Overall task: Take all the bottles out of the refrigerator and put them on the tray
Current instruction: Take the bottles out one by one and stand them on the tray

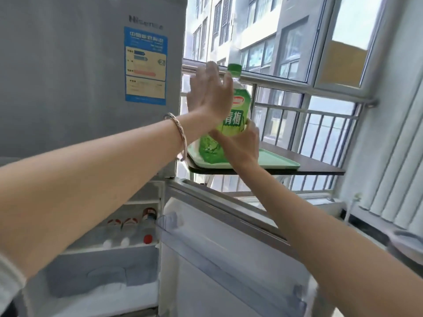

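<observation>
While our right hand (240, 143) grips the green bottle (231, 117) low on its body, tilted over the tray (279, 162) on the tabletop (320, 165), our left hand (209, 94) spreads open at its ten o'clock; more bottles (137, 229) lie in the refrigerator (91, 76) at seven o'clock

A home setting is indicated, most likely a flat's enclosed balcony or kitchen corner several floors up. A grey household refrigerator (87, 72) bearing a blue energy-rating sticker (145, 65) is seen on the left, its lower white door (229, 259) swung open. On the far side, large sliding windows (297, 53) with a metal safety railing (309, 124) are fitted, and grey residential tower blocks (240, 26) are visible through them. A dark narrow tabletop (320, 167) is set against the railing.
</observation>
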Tool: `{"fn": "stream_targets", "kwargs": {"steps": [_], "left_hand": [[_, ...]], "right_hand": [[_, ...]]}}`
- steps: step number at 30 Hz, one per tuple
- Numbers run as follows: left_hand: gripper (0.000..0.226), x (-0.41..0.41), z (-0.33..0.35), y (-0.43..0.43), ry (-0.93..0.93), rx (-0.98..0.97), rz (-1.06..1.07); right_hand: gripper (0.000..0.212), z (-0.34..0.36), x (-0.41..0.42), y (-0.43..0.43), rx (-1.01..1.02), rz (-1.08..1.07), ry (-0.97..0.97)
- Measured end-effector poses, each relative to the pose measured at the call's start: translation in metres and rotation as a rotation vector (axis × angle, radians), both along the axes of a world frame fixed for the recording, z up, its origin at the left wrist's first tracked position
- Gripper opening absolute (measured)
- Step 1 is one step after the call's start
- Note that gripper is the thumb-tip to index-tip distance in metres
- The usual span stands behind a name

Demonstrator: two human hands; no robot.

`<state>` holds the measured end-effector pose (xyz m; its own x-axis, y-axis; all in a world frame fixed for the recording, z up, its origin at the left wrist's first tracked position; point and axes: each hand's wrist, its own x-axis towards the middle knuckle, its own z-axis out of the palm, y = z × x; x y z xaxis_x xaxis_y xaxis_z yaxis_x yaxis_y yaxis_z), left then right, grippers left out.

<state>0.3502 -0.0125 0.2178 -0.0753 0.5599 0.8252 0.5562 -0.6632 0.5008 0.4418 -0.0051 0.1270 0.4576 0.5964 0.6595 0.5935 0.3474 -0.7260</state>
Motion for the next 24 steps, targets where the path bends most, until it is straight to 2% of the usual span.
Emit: {"fn": "stream_targets", "kwargs": {"steps": [2, 5, 7, 9, 15, 20, 24], "left_hand": [[0.042, 0.016, -0.016, 0.009, -0.037, -0.201, -0.07], [0.054, 0.04, -0.042, 0.024, -0.068, -0.529, -0.323], [0.066, 0.054, -0.057, 0.035, -0.022, -0.744, -0.499], [0.07, 0.067, -0.07, 0.044, 0.045, -0.84, -0.601], [0.066, 0.089, -0.089, 0.072, 0.102, -0.857, -0.669], [0.064, 0.09, -0.097, 0.093, 0.055, -0.845, -0.67], [0.066, 0.094, -0.097, 0.099, 0.079, -0.823, -0.672]], "right_hand": [[0.093, 0.0, 0.03, 0.009, -0.004, -0.1, -0.021], [0.098, 0.0, 0.071, 0.024, -0.02, -0.249, -0.029], [0.102, -0.001, 0.091, 0.035, -0.039, -0.316, -0.025], [0.107, -0.003, 0.104, 0.045, -0.068, -0.347, -0.048], [0.1, -0.014, 0.122, 0.088, -0.169, -0.371, -0.054], [0.086, -0.026, 0.126, 0.122, -0.225, -0.383, -0.103], [0.089, -0.022, 0.13, 0.134, -0.302, -0.358, -0.107]]}}
